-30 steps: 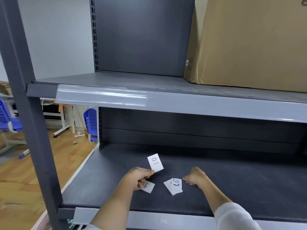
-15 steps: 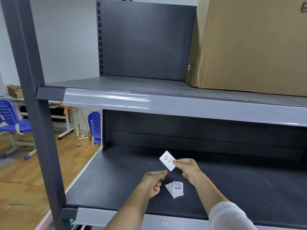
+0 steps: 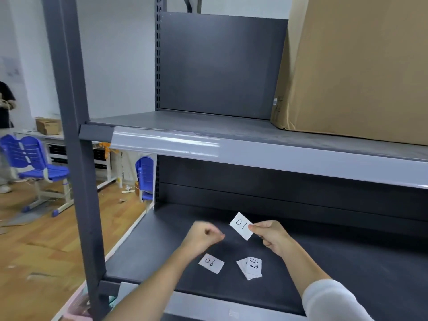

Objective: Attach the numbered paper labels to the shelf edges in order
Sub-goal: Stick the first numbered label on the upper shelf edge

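1. At the far left, a person (image 3: 5,117) stands in the background near two blue chairs (image 3: 30,156) on the wooden floor (image 3: 34,239). A small cardboard box (image 3: 48,125) sits on a desk behind them.
2. The dark upright post (image 3: 71,135) of the rack runs top to bottom, left of both shelves.
3. The upper shelf edge (image 3: 266,156) carries a glossy clear strip (image 3: 165,144) on its left part. No label shows in it.
4. Your left hand (image 3: 203,236) is clenched and holds nothing. It hovers above the lower shelf (image 3: 347,262).
5. The label marked 06 (image 3: 211,263) lies flat on the lower shelf, just below your left hand.
6. The label marked 01 (image 3: 240,225) is pinched at its right end by your right hand (image 3: 271,235), raised above the lower shelf and tilted.
7. A small stack of labels (image 3: 251,267), the top one reading 08, lies on the lower shelf beside the 06 label, apart from it.
8. A large cardboard box (image 3: 359,66) stands on the upper shelf at the right.
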{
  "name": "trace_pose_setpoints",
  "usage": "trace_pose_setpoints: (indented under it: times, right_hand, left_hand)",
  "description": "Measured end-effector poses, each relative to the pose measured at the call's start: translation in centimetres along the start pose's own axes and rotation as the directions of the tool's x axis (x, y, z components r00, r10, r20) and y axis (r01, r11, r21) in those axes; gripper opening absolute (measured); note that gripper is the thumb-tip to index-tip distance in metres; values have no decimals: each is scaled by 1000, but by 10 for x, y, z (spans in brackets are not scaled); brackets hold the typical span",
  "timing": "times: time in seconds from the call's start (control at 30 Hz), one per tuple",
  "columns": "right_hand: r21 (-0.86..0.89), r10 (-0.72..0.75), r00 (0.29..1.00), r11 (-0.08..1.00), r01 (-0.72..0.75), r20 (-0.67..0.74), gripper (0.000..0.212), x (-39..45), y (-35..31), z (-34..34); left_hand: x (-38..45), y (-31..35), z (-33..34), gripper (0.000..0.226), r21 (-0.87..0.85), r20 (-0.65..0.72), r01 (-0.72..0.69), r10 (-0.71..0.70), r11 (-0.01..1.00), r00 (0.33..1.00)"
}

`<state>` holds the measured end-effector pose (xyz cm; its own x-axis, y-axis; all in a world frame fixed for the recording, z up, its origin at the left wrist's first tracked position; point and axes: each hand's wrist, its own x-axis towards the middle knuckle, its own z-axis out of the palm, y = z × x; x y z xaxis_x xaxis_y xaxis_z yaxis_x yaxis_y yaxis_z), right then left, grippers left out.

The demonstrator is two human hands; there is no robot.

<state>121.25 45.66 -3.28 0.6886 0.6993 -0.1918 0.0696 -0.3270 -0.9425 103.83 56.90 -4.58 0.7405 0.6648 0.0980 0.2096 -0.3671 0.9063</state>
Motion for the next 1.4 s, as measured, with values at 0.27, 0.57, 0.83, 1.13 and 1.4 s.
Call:
trace_pose_setpoints:
  times: [0.27,0.57,0.83,1.13,1.4]
  right_hand:
    - [-85,-91,996,992,93,21,6,-15,-44,-6]
    - [-193,-136,989,971,143,51,12,-67,-74,19]
    - [-332,-124,977,927,177,174,27,-124,-108,34]
    - [-383,-433,887,801,461,162,33,-175,-241,10]
    - [-543,-420,904,741,396,86,13,-139,-267,11]
  left_hand:
    - [-65,145,-127,24,528,102,-765,867,368,487]
    - [-37,145,-177,10,613,43,-635,782,471,622]
    - [-35,152,-178,21,651,100,-609,743,454,662]
    - [-34,153,-180,17,616,100,-644,766,454,635]
    - [-39,164,-180,17,647,57,-581,728,494,683]
